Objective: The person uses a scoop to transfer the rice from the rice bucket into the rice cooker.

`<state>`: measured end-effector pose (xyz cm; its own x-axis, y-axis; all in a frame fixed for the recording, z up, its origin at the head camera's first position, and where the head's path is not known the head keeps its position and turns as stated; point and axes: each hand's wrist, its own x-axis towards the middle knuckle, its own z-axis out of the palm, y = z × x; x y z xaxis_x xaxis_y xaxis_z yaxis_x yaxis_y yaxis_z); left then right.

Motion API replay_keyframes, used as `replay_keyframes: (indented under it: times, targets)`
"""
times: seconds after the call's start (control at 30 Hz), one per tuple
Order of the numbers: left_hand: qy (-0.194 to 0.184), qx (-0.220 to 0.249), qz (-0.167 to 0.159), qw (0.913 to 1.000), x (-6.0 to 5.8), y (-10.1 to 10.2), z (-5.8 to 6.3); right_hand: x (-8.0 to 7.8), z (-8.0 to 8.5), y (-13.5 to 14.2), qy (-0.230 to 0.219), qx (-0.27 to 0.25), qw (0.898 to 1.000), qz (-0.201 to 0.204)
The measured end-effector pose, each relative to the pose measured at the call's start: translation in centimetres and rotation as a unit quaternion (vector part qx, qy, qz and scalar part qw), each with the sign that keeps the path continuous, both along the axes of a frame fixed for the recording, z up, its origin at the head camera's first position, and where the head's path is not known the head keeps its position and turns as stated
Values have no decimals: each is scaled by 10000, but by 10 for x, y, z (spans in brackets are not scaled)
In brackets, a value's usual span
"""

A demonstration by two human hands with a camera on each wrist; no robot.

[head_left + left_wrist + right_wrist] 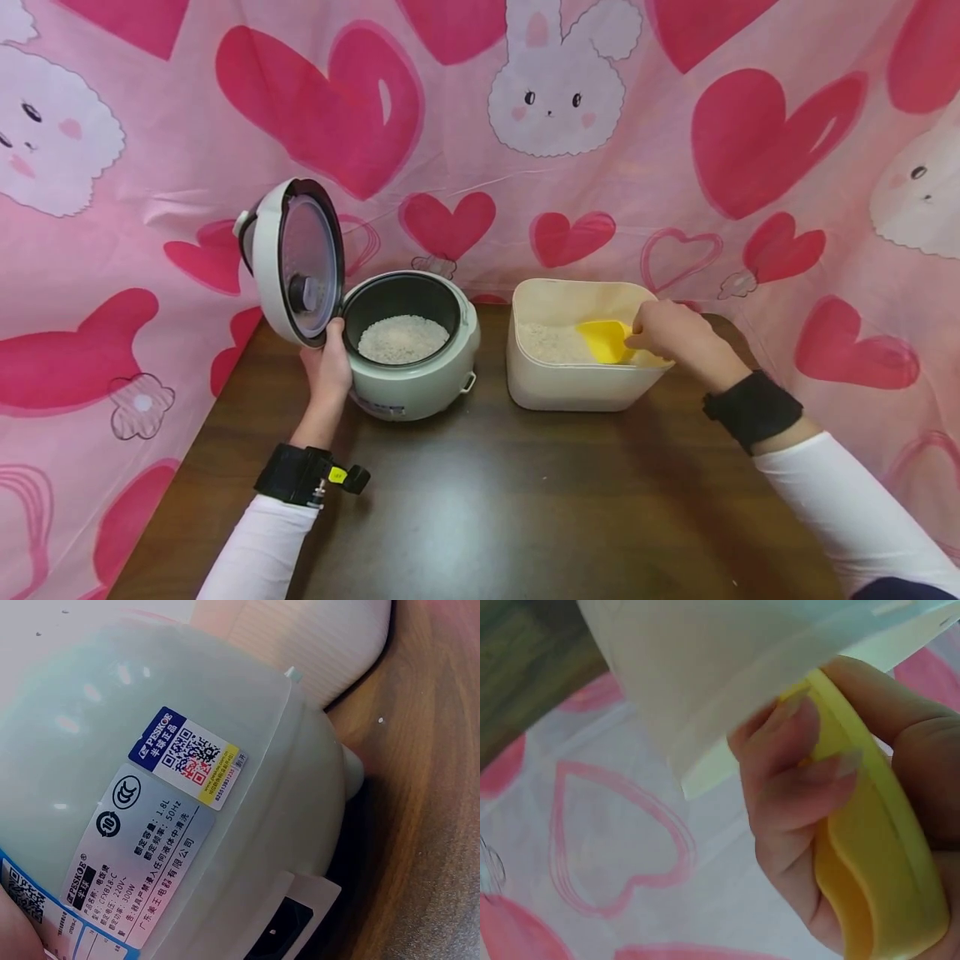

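Observation:
A pale green rice cooker stands on the table with its lid raised at the left. White rice lies in its dark inner pot. My left hand touches the cooker's side by the hinge, thumb pointing up near the rim; its other fingers are mostly hidden. The left wrist view shows the cooker's labelled body and a bit of skin at the lower left. To the right is a cream bin of rice. My right hand grips a yellow scoop by its handle, the scoop's bowl inside the bin.
Both containers stand toward the back of a dark wooden table. Behind and beside it hangs a pink cloth with hearts and rabbits. On the cooker's lower body is a power socket.

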<state>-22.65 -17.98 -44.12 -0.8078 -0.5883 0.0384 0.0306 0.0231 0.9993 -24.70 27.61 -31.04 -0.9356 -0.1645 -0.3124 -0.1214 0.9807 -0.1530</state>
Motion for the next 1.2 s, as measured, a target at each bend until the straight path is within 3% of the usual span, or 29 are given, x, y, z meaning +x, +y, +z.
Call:
replay_keyframes:
  times: [0.17, 0.57, 0.97, 1.2]
  targets:
    - [-34, 32, -1, 10000, 0, 0, 0, -7, -7, 0, -281, -570, 9979, 106]
    - [68, 55, 6, 10000, 0, 0, -1, -19, -20, 2, -673, -1376, 9881, 150]
    - [10, 41, -45, 10000, 1, 1, -2, -27, -26, -8, -988, -1538, 9830, 164]
    - [27, 62, 2, 10000, 0, 1, -2, -29, -28, -5, -1221, -1898, 9742, 58]
